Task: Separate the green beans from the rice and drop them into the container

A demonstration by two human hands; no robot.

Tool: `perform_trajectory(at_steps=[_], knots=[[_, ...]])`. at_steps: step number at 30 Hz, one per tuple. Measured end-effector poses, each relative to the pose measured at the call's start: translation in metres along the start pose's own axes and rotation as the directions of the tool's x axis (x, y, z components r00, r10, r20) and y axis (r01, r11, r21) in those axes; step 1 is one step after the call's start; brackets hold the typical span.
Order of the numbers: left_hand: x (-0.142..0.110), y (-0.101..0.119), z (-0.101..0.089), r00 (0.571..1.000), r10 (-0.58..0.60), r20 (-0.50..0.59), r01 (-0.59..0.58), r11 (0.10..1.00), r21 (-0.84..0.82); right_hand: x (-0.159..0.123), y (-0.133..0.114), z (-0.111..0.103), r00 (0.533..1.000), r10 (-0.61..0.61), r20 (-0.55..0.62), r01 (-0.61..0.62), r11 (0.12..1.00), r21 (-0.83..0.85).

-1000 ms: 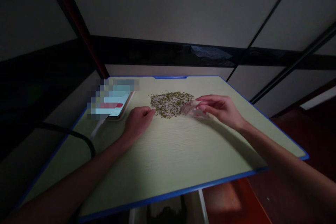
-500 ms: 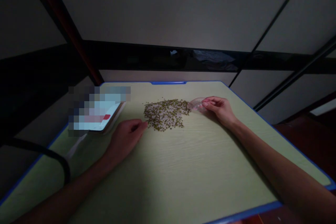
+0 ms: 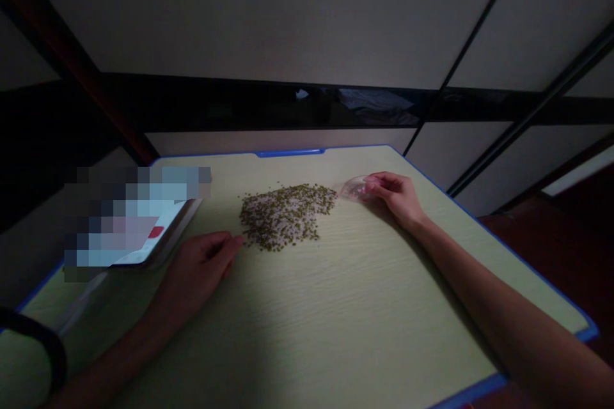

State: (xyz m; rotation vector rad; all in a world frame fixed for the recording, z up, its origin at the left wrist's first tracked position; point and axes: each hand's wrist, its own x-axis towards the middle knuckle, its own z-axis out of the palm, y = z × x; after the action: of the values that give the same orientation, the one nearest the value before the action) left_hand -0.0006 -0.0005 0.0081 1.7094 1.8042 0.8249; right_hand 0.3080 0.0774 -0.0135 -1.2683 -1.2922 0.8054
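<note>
Evidently, green-and-white grains (image 3: pixel 283 214) lie still mixed, left hand (image 3: pixel 197 270) at eight o'clock pinched together, right hand (image 3: pixel 399 199) at three clamping a clear dish (image 3: pixel 352 189).

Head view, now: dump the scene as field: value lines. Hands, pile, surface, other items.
left_hand: left hand, curled, fingertips together by the pile's near-left edge; anything held is not discernible
right_hand: right hand, pinching a clear plastic item
pile: mixed green and pale grains, loosely spread between the hands
surface: pale tabletop with blue edging
other: device at left, screen lit, partly pixelated; dark curved cable at lower left
</note>
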Motion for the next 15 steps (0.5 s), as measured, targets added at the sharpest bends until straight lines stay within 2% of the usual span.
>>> perform_trajectory(at_steps=[7,11,15], knots=[[-0.0002,0.0010,0.0001,0.999,-0.028,0.024,0.028,1.000,0.000,0.0004,0.0009,-0.0011,0.996,-0.064,0.057,0.070,0.991,-0.110],[-0.0013,0.0011,-0.0009,1.000,-0.018,0.025,0.019,1.000,-0.004,0.0004,0.0021,0.0002,0.992,-0.129,0.011,0.129,0.979,-0.159],[-0.0017,0.0018,-0.0012,0.999,-0.026,0.027,0.026,1.000,0.002,0.0008,0.0030,-0.0006,0.992,-0.124,0.004,0.123,0.977,-0.175]])
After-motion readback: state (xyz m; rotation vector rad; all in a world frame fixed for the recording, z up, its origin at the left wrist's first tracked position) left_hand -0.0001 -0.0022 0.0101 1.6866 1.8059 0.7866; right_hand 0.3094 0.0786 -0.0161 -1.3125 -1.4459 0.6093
